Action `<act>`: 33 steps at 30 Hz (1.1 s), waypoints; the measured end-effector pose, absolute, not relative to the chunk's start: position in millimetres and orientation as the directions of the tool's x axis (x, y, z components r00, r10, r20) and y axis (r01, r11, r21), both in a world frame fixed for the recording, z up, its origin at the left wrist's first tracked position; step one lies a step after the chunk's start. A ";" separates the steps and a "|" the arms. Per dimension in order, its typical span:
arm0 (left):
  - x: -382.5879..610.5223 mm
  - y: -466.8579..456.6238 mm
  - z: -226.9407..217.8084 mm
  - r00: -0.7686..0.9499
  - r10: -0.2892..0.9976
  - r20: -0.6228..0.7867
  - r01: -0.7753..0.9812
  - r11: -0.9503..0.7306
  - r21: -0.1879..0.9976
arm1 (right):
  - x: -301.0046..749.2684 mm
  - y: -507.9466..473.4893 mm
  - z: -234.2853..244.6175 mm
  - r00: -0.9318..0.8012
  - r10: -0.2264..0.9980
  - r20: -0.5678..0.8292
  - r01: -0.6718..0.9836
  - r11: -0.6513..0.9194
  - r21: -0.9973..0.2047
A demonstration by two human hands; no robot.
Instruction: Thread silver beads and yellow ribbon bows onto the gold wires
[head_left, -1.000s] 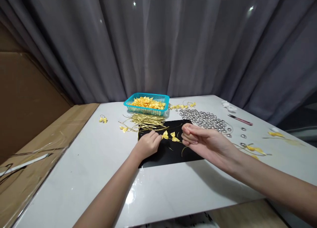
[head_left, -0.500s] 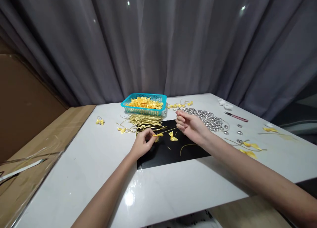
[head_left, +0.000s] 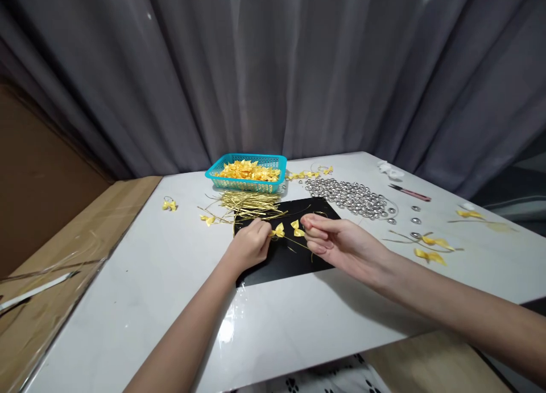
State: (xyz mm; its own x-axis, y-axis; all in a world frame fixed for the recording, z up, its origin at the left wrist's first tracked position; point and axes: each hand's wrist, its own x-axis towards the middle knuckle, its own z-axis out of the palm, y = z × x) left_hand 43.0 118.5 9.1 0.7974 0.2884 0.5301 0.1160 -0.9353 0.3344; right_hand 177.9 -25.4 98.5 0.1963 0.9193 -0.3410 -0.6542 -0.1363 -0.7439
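Note:
My left hand is closed over the left half of a yellow ribbon bow, just above the black mat. From the bow a thin gold wire runs right toward my right hand. That hand is closed, thumb and forefinger pinched together and the other fingers curled; the wire passes out of sight at its fingers. Between the two hands a second yellow bow lies on the mat. Behind my left hand is a heap of cut gold wires.
A turquoise basket full of yellow bows stands at the back. Silver beads are spread right of centre, near pink-handled scissors or tweezers. Loose bows with wires lie at the right, and a beaded bow at the left.
My left hand has turned and closed further over the bow. My right hand has come lower and nearer, so the wire now slopes down from the bow instead of up.

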 end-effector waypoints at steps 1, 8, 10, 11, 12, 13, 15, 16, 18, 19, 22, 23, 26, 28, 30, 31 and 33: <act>43.1 118.6 8.8 0.798 0.301 0.522 0.119 -0.928 0.354 | 177.9 -25.4 98.1 0.193 0.920 -0.340 -0.654 -0.138 -0.744; 38.5 120.8 15.4 0.733 0.539 0.414 0.146 -0.719 0.679 | 189.5 2.6 98.4 0.247 0.913 -0.325 -0.665 -0.084 -0.742; 38.1 122.0 19.0 0.727 0.598 0.337 0.117 -0.592 0.798 | 199.7 19.8 87.3 0.277 0.918 -0.286 -0.659 -0.035 -0.751; 38.3 122.2 20.6 0.736 0.610 0.294 0.097 -0.524 0.846 | 205.3 28.1 80.0 0.305 0.910 -0.282 -0.659 -0.012 -0.752; 38.7 121.9 21.9 0.750 0.612 0.250 0.079 -0.458 0.885 | 210.8 35.4 72.3 0.325 0.903 -0.282 -0.658 0.002 -0.753; 39.3 121.1 22.8 0.766 0.607 0.209 0.064 -0.397 0.916 | 215.8 41.5 64.9 0.349 0.893 -0.284 -0.656 0.016 -0.755; 40.5 118.4 23.6 0.797 0.588 0.137 0.046 -0.285 0.957 | 224.2 49.2 53.2 0.387 0.877 -0.285 -0.644 0.036 -0.764; 40.9 116.6 23.6 0.810 0.577 0.107 0.040 -0.235 0.971 | 227.3 51.0 49.7 0.405 0.870 -0.281 -0.633 0.045 -0.772; 41.6 112.6 24.1 0.828 0.558 0.060 0.026 -0.145 0.989 | 231.8 51.3 47.8 0.433 0.861 -0.266 -0.603 0.058 -0.795; 41.9 110.5 24.8 0.834 0.550 0.043 0.018 -0.105 0.994 | 233.2 50.2 48.9 0.441 0.861 -0.255 -0.582 0.058 -0.811; 42.5 104.6 29.8 0.835 0.550 0.023 -0.017 -0.017 1.000 | 233.1 42.4 54.3 0.482 0.842 -0.241 -0.502 0.040 -0.864; 42.8 102.8 32.2 0.828 0.560 0.024 -0.032 0.005 0.999 | 231.1 38.2 55.0 0.509 0.828 -0.237 -0.464 0.032 -0.885; 43.8 98.0 38.7 0.786 0.617 0.032 -0.090 0.063 0.994 | 218.0 21.4 50.2 0.629 0.769 -0.115 -0.243 0.054 -0.968; 44.6 95.5 40.5 0.746 0.665 0.039 -0.123 0.080 0.989 | 205.0 9.3 42.8 0.690 0.723 0.035 -0.055 0.100 -0.993; 45.3 94.0 39.7 0.710 0.702 0.057 -0.140 0.061 0.988 | 191.7 -0.3 35.3 0.624 0.770 0.133 0.061 0.122 -0.991; 45.6 93.5 38.5 0.694 0.716 0.071 -0.144 0.042 0.989 | 185.7 -3.4 32.3 0.538 0.831 0.143 0.091 0.112 -0.990; 45.8 93.0 35.1 0.676 0.730 0.098 -0.146 0.002 0.989 | 176.5 -6.2 28.5 0.367 0.923 0.115 0.128 0.072 -0.989</act>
